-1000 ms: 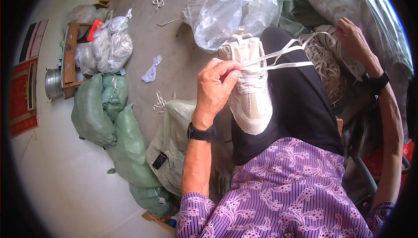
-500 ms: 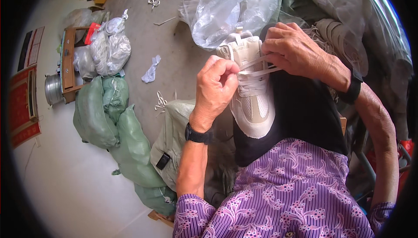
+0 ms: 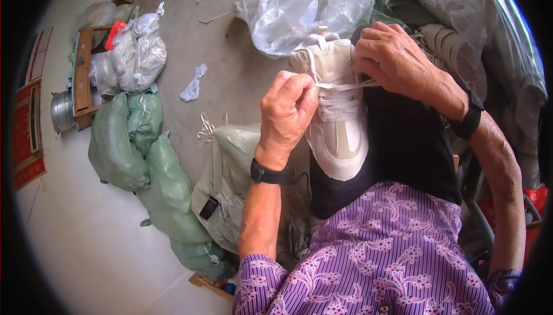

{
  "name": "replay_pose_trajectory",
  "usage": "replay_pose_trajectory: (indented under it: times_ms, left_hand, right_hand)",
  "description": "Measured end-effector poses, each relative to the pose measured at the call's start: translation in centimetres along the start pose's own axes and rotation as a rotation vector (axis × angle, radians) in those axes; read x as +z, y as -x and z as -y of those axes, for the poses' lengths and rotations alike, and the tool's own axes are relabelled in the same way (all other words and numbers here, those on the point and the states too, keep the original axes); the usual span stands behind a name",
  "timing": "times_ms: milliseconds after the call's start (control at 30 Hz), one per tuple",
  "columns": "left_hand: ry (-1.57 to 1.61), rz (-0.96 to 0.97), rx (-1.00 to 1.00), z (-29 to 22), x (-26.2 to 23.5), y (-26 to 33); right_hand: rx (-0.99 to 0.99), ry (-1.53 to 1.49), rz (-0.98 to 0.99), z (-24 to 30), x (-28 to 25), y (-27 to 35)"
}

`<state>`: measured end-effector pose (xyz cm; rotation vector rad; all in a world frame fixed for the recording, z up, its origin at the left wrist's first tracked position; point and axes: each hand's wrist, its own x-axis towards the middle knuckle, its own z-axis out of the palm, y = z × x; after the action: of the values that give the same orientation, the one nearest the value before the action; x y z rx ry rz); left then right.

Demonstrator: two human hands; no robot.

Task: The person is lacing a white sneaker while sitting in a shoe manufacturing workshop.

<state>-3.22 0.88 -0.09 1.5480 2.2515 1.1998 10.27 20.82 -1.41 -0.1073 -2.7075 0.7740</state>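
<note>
Cream sneaker (image 3: pixel 337 125) resting toe-down on the black-covered lap (image 3: pixel 403 148), steadied for lacing. White lace (image 3: pixel 340 86) pinched taut by left hand (image 3: pixel 288 116) (thumb against forefinger); right hand (image 3: pixel 397 61) closed over its other end.

A single head-worn fisheye camera is looking steeply down over the person's chest and lap, facing forward and slightly left. It is sitting close to the work: the left hand (image 3: pixel 286 113) and right hand (image 3: pixel 397 61) are filling the upper middle of the view around a white sneaker (image 3: pixel 337 116), with both forearms coming up from the lower edge. The wide lens is bending the scene toward a dark round rim, so the grey floor (image 3: pixel 86 240), the green sacks (image 3: pixel 150 171) on the left and the clear plastic bag (image 3: pixel 305 4) at the top are curving away. No second view is sharing the scene.
</note>
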Motion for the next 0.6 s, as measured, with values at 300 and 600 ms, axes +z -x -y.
replay_pose_trajectory:
  times_ms: [300,600]
  left_hand:
    - [-0.068,-0.107,0.091,0.2,1.1,1.5]
    - [-0.016,-0.128,0.009,-0.8,0.4,1.1]
  right_hand:
    - [0.126,0.204,-0.044,-1.4,-0.6,-0.4]
    - [-0.014,0.068,-0.171,-1.9,-0.6,0.3]
